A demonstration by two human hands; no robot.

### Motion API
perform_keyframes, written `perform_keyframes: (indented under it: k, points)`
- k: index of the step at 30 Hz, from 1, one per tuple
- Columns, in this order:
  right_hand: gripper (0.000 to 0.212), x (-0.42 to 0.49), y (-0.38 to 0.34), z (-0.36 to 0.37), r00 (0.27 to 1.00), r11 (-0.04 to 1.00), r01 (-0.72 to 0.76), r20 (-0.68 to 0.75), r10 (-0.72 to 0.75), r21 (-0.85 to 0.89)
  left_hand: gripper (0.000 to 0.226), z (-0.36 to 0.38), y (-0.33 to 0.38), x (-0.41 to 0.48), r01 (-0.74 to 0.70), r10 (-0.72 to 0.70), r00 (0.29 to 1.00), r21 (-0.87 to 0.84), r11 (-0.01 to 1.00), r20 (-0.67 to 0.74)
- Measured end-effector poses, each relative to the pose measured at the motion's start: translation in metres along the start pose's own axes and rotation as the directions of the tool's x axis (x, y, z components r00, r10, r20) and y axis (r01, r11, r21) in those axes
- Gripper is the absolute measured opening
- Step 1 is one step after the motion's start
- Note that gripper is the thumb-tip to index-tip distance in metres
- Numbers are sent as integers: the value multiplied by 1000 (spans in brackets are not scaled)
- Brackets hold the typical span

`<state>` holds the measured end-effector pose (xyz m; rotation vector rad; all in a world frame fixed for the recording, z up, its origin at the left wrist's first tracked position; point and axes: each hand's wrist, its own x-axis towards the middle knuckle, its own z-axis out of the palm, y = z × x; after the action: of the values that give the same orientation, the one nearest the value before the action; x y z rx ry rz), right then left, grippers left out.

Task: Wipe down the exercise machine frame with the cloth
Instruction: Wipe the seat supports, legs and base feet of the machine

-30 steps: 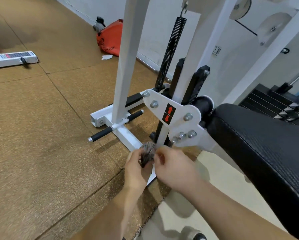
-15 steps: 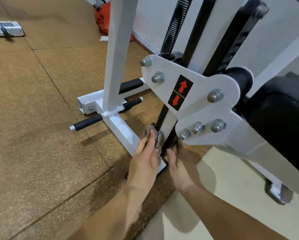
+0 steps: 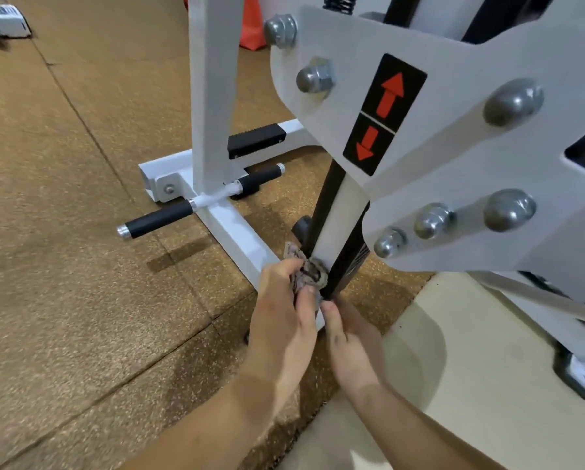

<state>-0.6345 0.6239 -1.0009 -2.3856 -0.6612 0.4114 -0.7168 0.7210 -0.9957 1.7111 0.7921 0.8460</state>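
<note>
A white exercise machine frame fills the upper right, with a bolted white plate bearing red arrows. A slanted white bar runs down from the plate to the floor. My left hand grips a crumpled grey patterned cloth and holds it against the low end of that bar. My right hand reaches in beside it, thumb up by the cloth's lower edge; its fingers are hidden behind the bar's base.
A black-gripped handle bar sticks out from the white base rail on the brown rubber floor. A black foot pad lies behind the upright. A red object and a white device sit far back. Pale flooring is at right.
My view has moved closer and lower toward the plate. Both hands have gone down the slanted bar with the cloth to near its base.
</note>
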Motion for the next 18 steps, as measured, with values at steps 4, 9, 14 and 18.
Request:
perform_keyframes:
  k: [4,9,14,18]
  points:
    - [41,0,0,-5,1000,1000,4,13,-4,15,14,-6,-25,-8,-98,79,987,143,985,137]
    - [42,1,4,-6,1000,999,9,25,-9,35,34,7,-42,-36,-147,101,975,231,962,199]
    - [21,-1,2,-6,990,985,-121,86,111,119,79,9,-77,-50,-321,75,887,489,811,456]
    - [43,-3,9,-1,985,995,-104,140,104,-10,86,-5,-89,-46,-315,-104,834,622,717,542]
